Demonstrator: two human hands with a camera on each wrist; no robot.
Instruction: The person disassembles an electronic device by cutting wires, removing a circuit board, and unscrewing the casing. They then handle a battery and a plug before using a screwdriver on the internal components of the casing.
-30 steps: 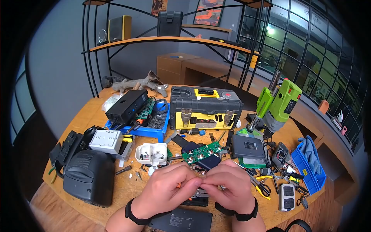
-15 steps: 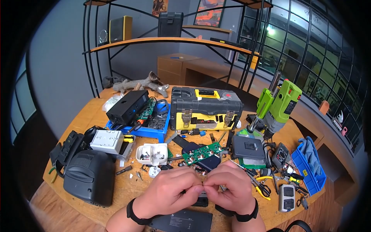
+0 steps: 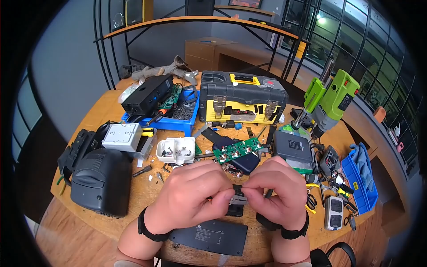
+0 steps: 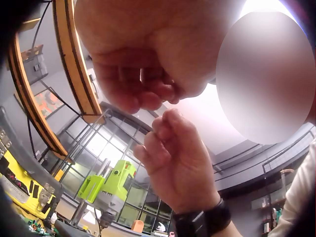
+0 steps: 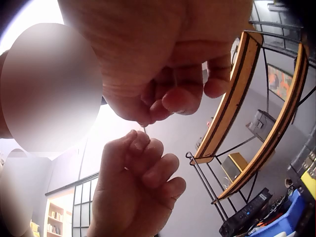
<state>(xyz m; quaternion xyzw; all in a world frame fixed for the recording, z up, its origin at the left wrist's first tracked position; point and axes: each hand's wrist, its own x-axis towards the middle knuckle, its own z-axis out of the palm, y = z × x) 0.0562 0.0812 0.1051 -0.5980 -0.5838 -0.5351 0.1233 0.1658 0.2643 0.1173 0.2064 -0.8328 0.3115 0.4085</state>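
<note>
Both hands are raised over the near middle of the table, fingertips close together. My left hand (image 3: 191, 196) pinches with thumb and index finger, and my right hand (image 3: 280, 191) pinches facing it. A thin wire-like strand (image 5: 144, 130) spans the small gap between the fingertips in the right wrist view; its kind is too small to tell. Behind the fingertips in the head view is a grey metal piece (image 3: 239, 200) on a dark object. A flat black labelled panel (image 3: 209, 238) lies below the wrists. A green circuit board (image 3: 238, 150) lies beyond the hands.
A white divided tray (image 3: 177, 150) with small parts stands left of centre. Farther back are a black-and-yellow toolbox (image 3: 242, 95) and a blue bin (image 3: 178, 124). A green drill on a stand (image 3: 333, 95) rises at right, near yellow-handled scissors (image 3: 311, 202). A black casing (image 3: 101, 182) sits at left.
The head view has tilted down, so the table sits higher in it. My fingertips have drawn a little apart, and the grey metal piece now shows between them.
</note>
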